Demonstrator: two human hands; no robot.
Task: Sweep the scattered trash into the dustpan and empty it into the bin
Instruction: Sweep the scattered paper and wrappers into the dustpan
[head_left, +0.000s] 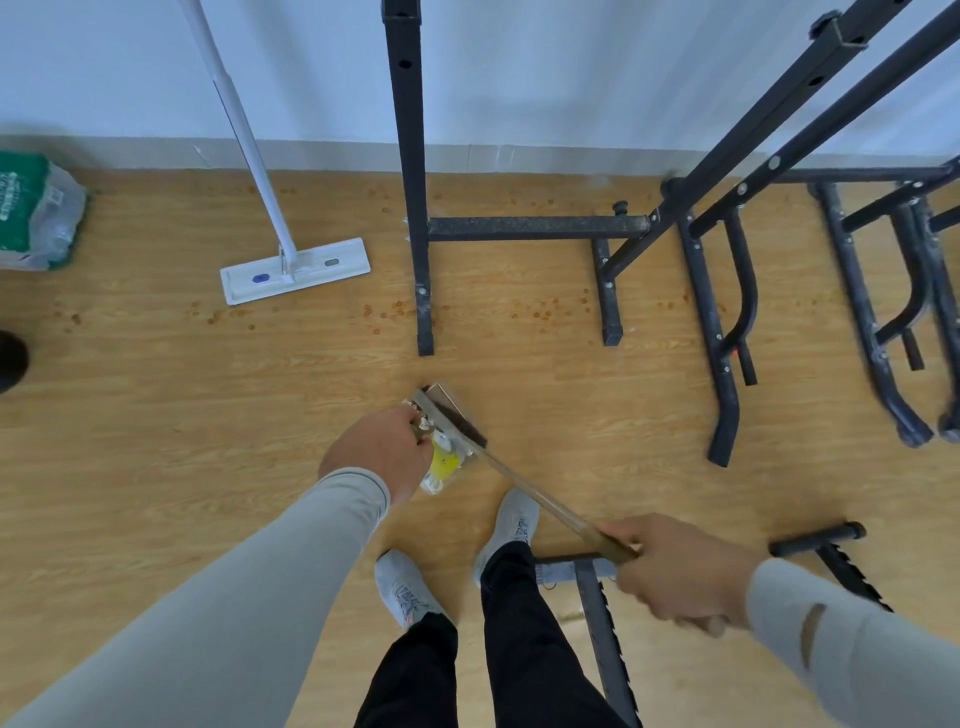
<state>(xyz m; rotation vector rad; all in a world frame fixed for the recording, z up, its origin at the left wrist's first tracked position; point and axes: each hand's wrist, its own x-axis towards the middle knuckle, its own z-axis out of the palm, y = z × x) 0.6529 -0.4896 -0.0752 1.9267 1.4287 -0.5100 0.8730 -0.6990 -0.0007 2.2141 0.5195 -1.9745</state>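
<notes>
My left hand (376, 451) grips the dustpan (441, 470) low over the wooden floor, in front of my feet. Yellow and white scraps of trash (444, 457) lie in the pan. My right hand (680, 571) is closed round the long wooden handle of the broom (540, 499). Its dark bristle head (457, 415) rests against the pan's far edge. No bin is visible.
Black metal exercise frames (524, 228) stand ahead and to the right, with another bar (597, 597) by my right foot. A white flat mop (296, 267) leans on the wall at left. A green wrapped pack (36, 210) sits far left. Small brown spots (540, 312) dot the floor.
</notes>
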